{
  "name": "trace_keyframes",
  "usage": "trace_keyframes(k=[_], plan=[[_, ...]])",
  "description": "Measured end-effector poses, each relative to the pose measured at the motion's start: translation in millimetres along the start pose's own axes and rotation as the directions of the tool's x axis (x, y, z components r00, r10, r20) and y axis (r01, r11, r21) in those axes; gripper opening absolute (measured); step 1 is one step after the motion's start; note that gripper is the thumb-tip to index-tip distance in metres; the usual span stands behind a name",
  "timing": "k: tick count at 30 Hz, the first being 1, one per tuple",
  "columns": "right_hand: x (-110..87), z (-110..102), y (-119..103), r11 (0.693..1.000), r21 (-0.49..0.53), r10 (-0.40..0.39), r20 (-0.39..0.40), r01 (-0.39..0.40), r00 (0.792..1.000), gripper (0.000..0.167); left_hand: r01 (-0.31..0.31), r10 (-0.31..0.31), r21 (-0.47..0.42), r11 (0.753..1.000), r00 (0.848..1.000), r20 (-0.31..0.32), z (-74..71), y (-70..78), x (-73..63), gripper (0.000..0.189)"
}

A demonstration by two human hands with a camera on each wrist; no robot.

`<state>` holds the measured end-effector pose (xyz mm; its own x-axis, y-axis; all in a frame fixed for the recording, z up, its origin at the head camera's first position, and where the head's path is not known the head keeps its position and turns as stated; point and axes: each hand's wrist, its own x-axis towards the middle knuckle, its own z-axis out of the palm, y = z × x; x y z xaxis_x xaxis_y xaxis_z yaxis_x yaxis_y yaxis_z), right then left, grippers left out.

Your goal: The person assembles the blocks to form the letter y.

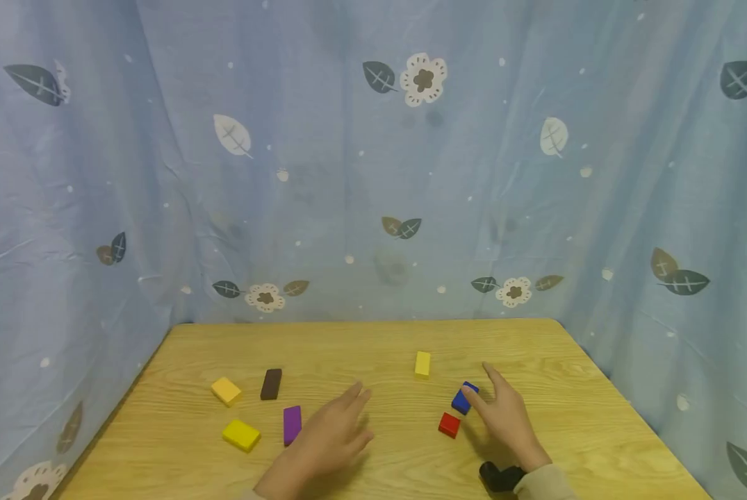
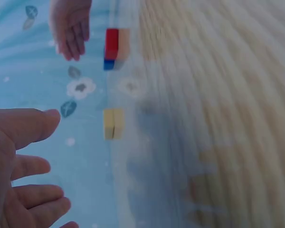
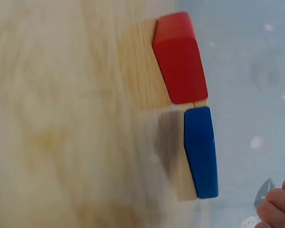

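Note:
My left hand is held over the table just right of a purple block, its fingers spread and nothing between them. In its wrist view, the thumb stands apart from the loosely bent fingers. At the right side, my right hand hovers with thumb and index finger apart, the thumb tip overlapping a blue block in the head view. A red block lies close to the blue one. Both red and blue blocks show large in the right wrist view, with fingertips at the corner.
A pale yellow block lies farther back. Toward the left are an orange-yellow block, a bright yellow block and a dark brown block. Some black object sits by the right wrist. Patterned blue curtain surrounds the wooden table.

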<state>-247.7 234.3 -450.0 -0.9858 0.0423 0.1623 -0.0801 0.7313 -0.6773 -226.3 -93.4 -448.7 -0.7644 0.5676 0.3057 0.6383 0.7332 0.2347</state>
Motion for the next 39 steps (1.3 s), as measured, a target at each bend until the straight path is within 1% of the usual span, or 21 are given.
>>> trace_keyframes(k=[2, 5, 9, 11, 14, 17, 22, 25, 29, 33, 36, 39], plan=[[-0.1, -1, 4, 1.0, 0.018, 0.008, 0.008, -0.008, 1.0, 0.08, 0.0, 0.001, -0.04, 0.999, 1.0, 0.029, 5.5, 2.9, 2.9, 0.062], [0.1, -2, 8, 0.999, 0.044, 0.006, 0.018, -0.007, 1.0, 0.077, -0.009, 0.014, -0.076, 0.997, 0.998, 0.065, 14.6, 7.0, 7.5, 0.062], [1.2, 0, 14, 0.998, 0.067, -0.002, 0.031, 0.0, 1.0, 0.075, -0.036, 0.047, -0.11, 0.993, 0.994, 0.094, 24.9, 14.5, 15.1, 0.06], [1.2, 0, 16, 0.997, 0.076, -0.004, 0.039, 0.001, 0.999, 0.074, -0.037, 0.053, -0.136, 0.99, 0.992, 0.116, 28.1, 19.6, 19.4, 0.06], [0.9, 2, 19, 0.996, 0.083, -0.01, 0.045, 0.006, 0.999, 0.074, -0.015, 0.046, -0.195, 0.981, 0.986, 0.157, 30.9, 27.3, 26.2, 0.06], [0.6, 4, 22, 0.997, 0.075, -0.028, 0.031, 0.026, 0.999, 0.072, 0.013, 0.036, -0.252, 0.968, 0.982, 0.187, 33.8, 33.1, 33.0, 0.06], [0.7, 5, 26, 0.997, 0.065, -0.043, 0.024, 0.042, 0.999, 0.07, 0.061, 0.015, -0.325, 0.944, 0.974, 0.226, 41.4, 38.2, 44.3, 0.062], [0.9, 5, 27, 0.997, 0.071, -0.024, 0.038, 0.021, 0.999, 0.072, 0.071, 0.011, -0.344, 0.936, 0.973, 0.23, 48.5, 39.5, 50.2, 0.062], [2.0, 5, 29, 0.997, 0.08, -0.013, 0.052, 0.009, 0.999, 0.075, 0.068, 0.009, -0.354, 0.933, 0.977, 0.212, 57.4, 41.4, 58.7, 0.062], [2.6, 7, 31, 0.995, 0.101, -0.008, 0.057, 0.002, 0.998, 0.076, 0.077, 0.008, -0.376, 0.923, 0.975, 0.22, 61.7, 44.1, 65.3, 0.063], [2.7, 8, 33, 0.995, 0.103, -0.013, 0.05, 0.008, 0.999, 0.076, 0.072, 0.017, -0.391, 0.918, 0.975, 0.221, 64.8, 46.4, 69.6, 0.063], [2.7, 9, 35, 0.995, 0.102, -0.02, 0.042, 0.015, 0.999, 0.075, 0.048, 0.036, -0.395, 0.918, 0.979, 0.202, 69.1, 49.1, 74.1, 0.06]])
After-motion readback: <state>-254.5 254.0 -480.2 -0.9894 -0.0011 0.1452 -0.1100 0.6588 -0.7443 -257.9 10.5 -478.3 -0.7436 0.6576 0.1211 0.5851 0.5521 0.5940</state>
